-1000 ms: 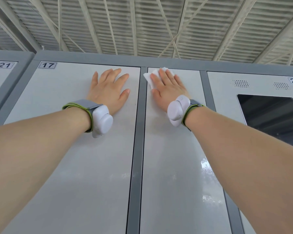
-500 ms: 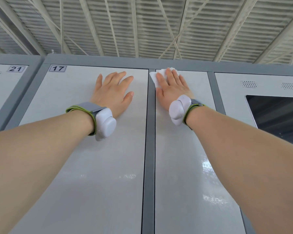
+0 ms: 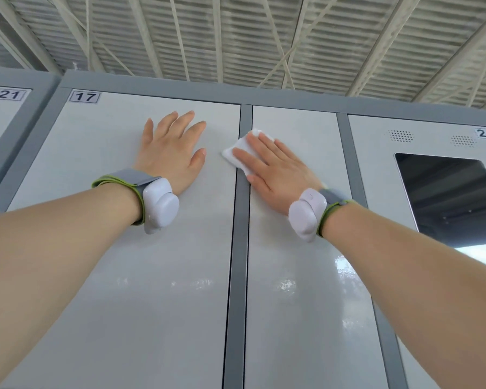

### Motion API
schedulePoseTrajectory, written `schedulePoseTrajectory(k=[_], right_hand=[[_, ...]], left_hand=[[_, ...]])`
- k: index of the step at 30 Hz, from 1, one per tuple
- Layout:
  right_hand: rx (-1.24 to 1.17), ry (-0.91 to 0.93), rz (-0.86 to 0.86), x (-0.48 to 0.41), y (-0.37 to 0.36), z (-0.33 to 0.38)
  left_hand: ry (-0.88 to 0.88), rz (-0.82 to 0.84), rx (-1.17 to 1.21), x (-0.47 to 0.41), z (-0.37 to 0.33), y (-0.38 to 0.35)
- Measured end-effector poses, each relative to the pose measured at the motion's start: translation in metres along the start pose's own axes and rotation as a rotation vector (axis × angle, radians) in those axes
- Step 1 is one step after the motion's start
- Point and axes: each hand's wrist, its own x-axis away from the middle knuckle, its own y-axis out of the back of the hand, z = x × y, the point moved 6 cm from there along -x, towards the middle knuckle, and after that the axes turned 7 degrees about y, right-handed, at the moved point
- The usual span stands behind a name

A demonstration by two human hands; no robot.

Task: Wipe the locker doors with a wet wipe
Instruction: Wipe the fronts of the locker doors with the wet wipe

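Left hand (image 3: 170, 153): flat, spread, empty — braced on door 17 (image 3: 124, 276), likely for balance.
Right hand (image 3: 275, 175): fingers straight, pressing wet wipe (image 3: 239, 151) flat for full contact.
Wipe position: across the grey divider (image 3: 240, 248) — high up, between two doors.

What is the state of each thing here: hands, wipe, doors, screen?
Left hand: open, flat on door 17.
Right hand: open, pressing the wipe.
Wipe: flattened over the strip between two doors.
Door 17: shut.
Middle door: shut.
Screen: dark.
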Motion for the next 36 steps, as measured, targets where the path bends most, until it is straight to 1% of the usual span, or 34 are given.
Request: schedulePoseTrajectory(k=[3, 5, 7, 10, 11, 12, 14, 16, 18, 22, 26, 29, 33, 36], right_hand=[[-0.018, 0.068, 0.018, 0.019, -0.004, 0.008], [-0.024, 0.066, 0.022, 0.027, -0.005, 0.007], [-0.01, -0.009, -0.008, 0.027, -0.002, -0.001], [0.012, -0.206, -0.035, 0.015, 0.003, -0.018], [0.01, -0.231, -0.035, 0.009, 0.004, -0.019], [0.007, -0.226, -0.032, 0.005, 0.004, -0.017], [-0.006, -0.154, -0.018, 0.002, 0.001, -0.007], [-0.011, -0.071, -0.018, 0.01, -0.003, 0.005], [-0.005, -0.029, -0.034, 0.023, -0.008, 0.013], [-0.008, -0.004, -0.072, 0.045, -0.014, 0.013], [0.016, -0.029, -0.102, 0.063, -0.012, 0.003], [0.02, -0.077, -0.125, 0.074, -0.008, -0.006], [-0.009, -0.215, -0.103, 0.083, -0.009, -0.02], [-0.053, -0.31, -0.117, 0.085, -0.008, -0.027]], left_hand=[[0.005, 0.007, 0.007, 0.003, -0.001, 0.002], [0.003, 0.012, 0.015, 0.005, -0.003, 0.003], [-0.009, 0.014, 0.015, 0.008, -0.005, 0.004], [-0.031, 0.03, 0.012, 0.011, -0.009, 0.004], [-0.037, 0.036, 0.015, 0.011, -0.01, 0.004], [-0.04, 0.038, 0.02, 0.012, -0.011, 0.003], [-0.035, 0.039, 0.032, 0.014, -0.012, 0.003], [-0.036, 0.044, 0.029, 0.017, -0.012, 0.001], [-0.046, 0.048, 0.022, 0.021, -0.014, 0.0], [-0.085, 0.062, -0.002, 0.027, -0.023, -0.001], [-0.097, 0.096, -0.033, 0.029, -0.029, -0.003], [-0.114, 0.128, -0.047, 0.033, -0.033, -0.007], [-0.165, 0.137, -0.058, 0.04, -0.041, -0.01], [-0.193, 0.144, -0.071, 0.046, -0.048, -0.012]])
